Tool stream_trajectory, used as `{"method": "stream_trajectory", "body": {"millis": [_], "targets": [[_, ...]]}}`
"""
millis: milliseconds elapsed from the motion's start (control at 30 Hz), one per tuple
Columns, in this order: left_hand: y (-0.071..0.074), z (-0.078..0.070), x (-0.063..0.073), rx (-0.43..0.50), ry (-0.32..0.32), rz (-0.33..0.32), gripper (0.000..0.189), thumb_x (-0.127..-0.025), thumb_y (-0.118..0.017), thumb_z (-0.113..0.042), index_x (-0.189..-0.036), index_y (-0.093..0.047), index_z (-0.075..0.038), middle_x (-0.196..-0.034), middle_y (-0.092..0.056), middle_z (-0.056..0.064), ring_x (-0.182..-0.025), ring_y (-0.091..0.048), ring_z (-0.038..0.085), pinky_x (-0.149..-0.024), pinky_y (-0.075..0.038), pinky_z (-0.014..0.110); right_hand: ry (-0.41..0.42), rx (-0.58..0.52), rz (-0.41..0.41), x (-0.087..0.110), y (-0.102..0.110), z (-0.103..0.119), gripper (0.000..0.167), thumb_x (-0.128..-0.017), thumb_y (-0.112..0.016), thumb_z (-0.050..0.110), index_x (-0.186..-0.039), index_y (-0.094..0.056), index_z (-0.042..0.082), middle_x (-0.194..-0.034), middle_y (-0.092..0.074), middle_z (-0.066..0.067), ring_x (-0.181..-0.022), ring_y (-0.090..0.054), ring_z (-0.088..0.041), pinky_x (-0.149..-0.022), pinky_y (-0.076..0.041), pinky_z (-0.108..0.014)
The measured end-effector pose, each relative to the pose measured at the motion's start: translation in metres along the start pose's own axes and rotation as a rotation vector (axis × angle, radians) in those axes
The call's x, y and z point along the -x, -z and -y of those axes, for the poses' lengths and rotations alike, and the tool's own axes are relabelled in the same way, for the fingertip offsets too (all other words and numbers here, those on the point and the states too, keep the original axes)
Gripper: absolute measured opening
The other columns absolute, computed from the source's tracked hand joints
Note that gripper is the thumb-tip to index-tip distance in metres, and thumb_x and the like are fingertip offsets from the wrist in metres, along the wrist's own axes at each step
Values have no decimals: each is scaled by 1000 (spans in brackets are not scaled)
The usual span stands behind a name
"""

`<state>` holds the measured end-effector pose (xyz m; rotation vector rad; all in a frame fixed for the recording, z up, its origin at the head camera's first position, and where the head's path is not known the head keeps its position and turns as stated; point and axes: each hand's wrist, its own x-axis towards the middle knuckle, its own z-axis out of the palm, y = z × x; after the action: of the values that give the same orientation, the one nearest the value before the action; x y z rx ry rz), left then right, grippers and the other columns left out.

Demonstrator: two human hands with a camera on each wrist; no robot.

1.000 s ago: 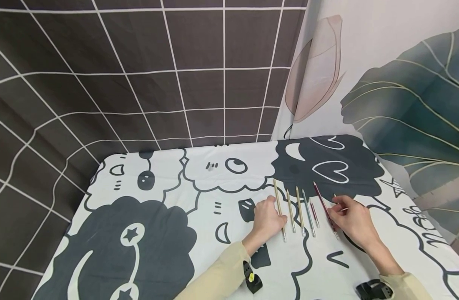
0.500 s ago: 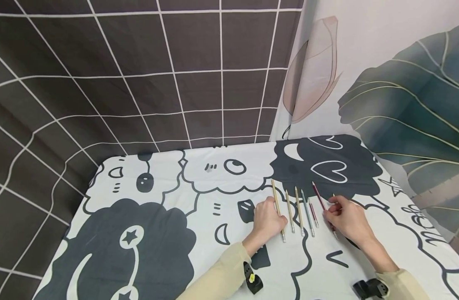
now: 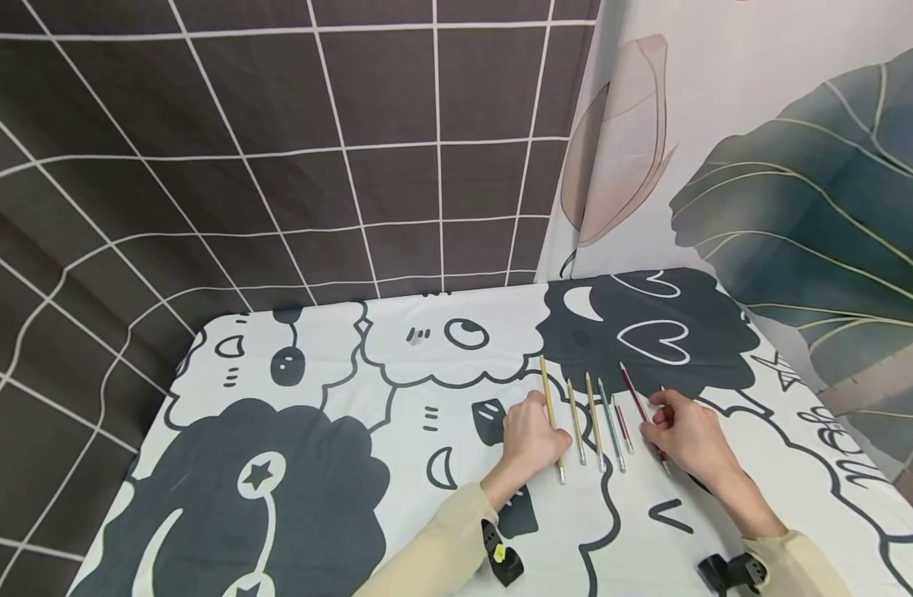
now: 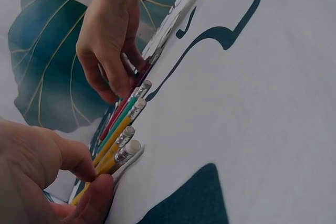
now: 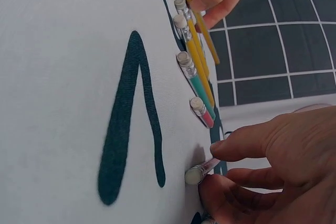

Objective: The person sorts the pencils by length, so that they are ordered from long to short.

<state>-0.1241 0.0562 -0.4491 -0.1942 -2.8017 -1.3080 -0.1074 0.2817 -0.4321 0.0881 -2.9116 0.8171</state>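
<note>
Several pencils with eraser ends lie side by side on the patterned cloth (image 3: 456,489). At the left end of the row, my left hand (image 3: 532,435) pinches a yellow pencil (image 3: 548,394) between thumb and finger. My right hand (image 3: 691,435) is at the right end, thumb and fingers about a dark red pencil (image 3: 631,384), whose eraser end (image 5: 195,176) shows in the right wrist view. Between the hands lie two yellow pencils (image 3: 594,414), a teal pencil (image 3: 611,423) and a short red pencil (image 3: 623,423). A small pencil tip peeks out beyond my right fingers; its rest is hidden.
A dark grid-patterned curtain (image 3: 277,149) hangs along the back and left. At the right hangs a leaf-patterned curtain (image 3: 814,207). The cloth stretches far to the left of the pencils.
My right hand has shifted slightly left, and its thumb is now over the dark red pencil. My left hand stays on its yellow pencil. The view has tilted a little.
</note>
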Motion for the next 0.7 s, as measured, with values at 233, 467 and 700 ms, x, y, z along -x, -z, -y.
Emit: {"method": "stream_trajectory", "body": {"millis": [233, 467, 700], "targets": [[1, 0, 1, 32, 18, 5, 46, -62, -76, -2, -106, -65, 0, -77, -67, 11, -72, -61, 27, -64, -49, 34, -15, -3, 35, -2, -1, 2, 33, -78, -73, -4, -106, -60, -15, -74, -56, -6, -60, -52, -18, -52, -39, -30], [2, 1, 2, 73, 20, -14, 51, -60, -76, -1, -110, -65, 0, -65, -61, 3, -64, -56, 21, -60, -46, 30, -32, 6, 72, -3, -2, 5, 31, -78, -70, -6, -106, -60, -15, -72, -55, -8, -54, -50, -16, -48, -37, -30], [3, 3, 3, 118, 28, 1, 56, -60, -74, 1, -115, -64, 0, -58, -56, -4, -57, -53, 13, -57, -46, 28, -33, -1, 78, -4, -4, 5, 28, -76, -66, -8, -102, -60, -14, -70, -54, -5, -53, -50, -16, -47, -36, -30]]}}
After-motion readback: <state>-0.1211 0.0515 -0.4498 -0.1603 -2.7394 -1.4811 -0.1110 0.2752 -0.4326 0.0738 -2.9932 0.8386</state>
